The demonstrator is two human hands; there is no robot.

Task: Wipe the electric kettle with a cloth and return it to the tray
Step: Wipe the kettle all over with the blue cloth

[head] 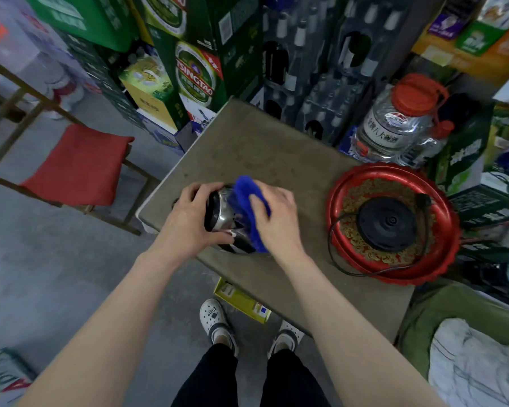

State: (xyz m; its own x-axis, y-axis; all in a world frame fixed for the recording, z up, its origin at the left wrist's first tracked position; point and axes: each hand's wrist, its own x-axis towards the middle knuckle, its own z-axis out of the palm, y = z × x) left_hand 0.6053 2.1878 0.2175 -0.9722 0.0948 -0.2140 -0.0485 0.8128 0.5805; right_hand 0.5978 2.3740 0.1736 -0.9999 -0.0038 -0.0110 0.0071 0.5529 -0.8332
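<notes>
Most of the kettle (221, 211) is hidden under both hands and the cloth (249, 210).

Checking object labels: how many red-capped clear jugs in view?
1. The jug stands behind the red tray, past the table's far right corner. More may be hidden among the stacked boxes.

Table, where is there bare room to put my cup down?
The table is bare at the far side, beyond the kettle and both hands, and between the right hand and the red tray. The tray corner is crowded.
</notes>
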